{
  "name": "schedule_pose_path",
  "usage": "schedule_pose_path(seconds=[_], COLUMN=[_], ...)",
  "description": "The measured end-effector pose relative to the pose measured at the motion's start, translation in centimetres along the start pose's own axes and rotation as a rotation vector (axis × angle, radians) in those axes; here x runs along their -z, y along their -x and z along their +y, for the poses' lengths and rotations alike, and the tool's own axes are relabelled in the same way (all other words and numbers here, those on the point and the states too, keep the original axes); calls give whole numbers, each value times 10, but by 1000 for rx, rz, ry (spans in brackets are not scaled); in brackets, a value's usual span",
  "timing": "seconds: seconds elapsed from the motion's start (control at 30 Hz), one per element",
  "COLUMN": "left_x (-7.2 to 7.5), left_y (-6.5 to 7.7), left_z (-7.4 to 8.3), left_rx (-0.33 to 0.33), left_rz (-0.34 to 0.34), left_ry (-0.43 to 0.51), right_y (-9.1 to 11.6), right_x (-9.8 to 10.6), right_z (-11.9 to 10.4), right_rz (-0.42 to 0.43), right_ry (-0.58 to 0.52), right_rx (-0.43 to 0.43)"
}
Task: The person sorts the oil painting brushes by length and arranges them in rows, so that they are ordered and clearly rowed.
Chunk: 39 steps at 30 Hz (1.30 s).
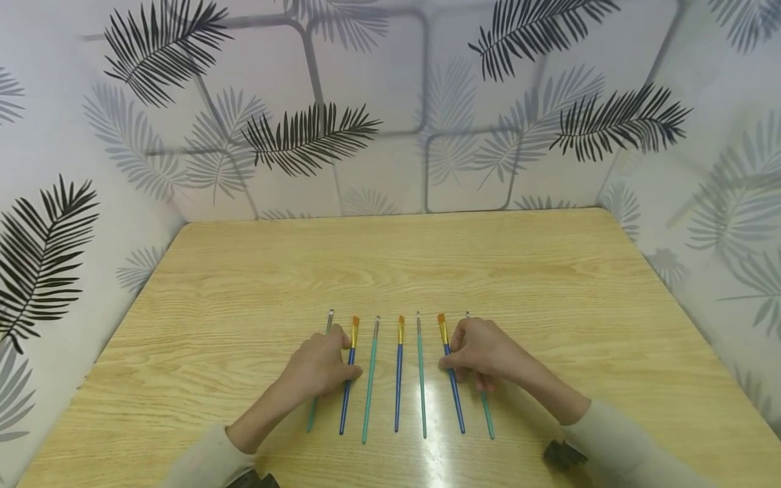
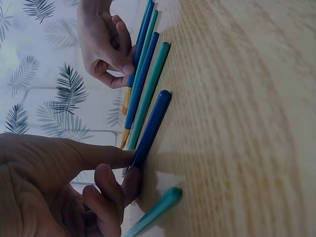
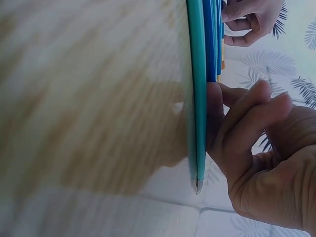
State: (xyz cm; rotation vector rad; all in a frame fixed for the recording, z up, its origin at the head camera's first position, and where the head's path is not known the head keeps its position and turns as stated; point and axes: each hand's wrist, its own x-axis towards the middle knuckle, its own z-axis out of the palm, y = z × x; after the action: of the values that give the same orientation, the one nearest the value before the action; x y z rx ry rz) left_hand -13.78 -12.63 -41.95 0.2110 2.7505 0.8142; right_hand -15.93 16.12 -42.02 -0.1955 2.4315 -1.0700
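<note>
Several slim paintbrushes lie side by side on the table, bristles pointing away, teal and blue handles alternating. My left hand (image 1: 320, 362) pinches a blue paintbrush (image 1: 346, 400), second from the left, between thumb and finger. Under that hand passes the leftmost teal paintbrush (image 1: 312, 415), its middle hidden. On the other side, my right hand (image 1: 485, 349) pinches the blue paintbrush (image 1: 456, 400) second from the right, near its gold ferrule. The rightmost teal paintbrush (image 3: 199, 94) runs beneath the right hand. Between the hands lie two teal paintbrushes (image 1: 370, 390) and a blue paintbrush (image 1: 398, 390).
The wood-grain table (image 1: 390, 264) reaches back to a wall (image 1: 378, 169) patterned with leaves. More of this patterned covering rises along the left and right table edges. Light glares off the tabletop near the front middle.
</note>
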Motion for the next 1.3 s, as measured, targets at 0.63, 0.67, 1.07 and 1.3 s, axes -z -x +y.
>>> schedule_pose_path(seconds=[0.63, 0.67, 1.07, 1.3], left_x=[0, 0, -3, 0], left_y=[1, 1, 1, -1], left_z=[1, 1, -1, -1], left_rx=[-30, -30, -37, -35], left_rz=[-30, -30, -2, 23], left_ry=[-8, -10, 22, 60], right_y=[-2, -2, 1, 2], right_x=[-6, -6, -3, 5], right_z=[1, 1, -1, -2], right_rz=[-4, 1, 17, -4], right_ry=[92, 97, 112, 72], right_rx=[124, 122, 91, 46])
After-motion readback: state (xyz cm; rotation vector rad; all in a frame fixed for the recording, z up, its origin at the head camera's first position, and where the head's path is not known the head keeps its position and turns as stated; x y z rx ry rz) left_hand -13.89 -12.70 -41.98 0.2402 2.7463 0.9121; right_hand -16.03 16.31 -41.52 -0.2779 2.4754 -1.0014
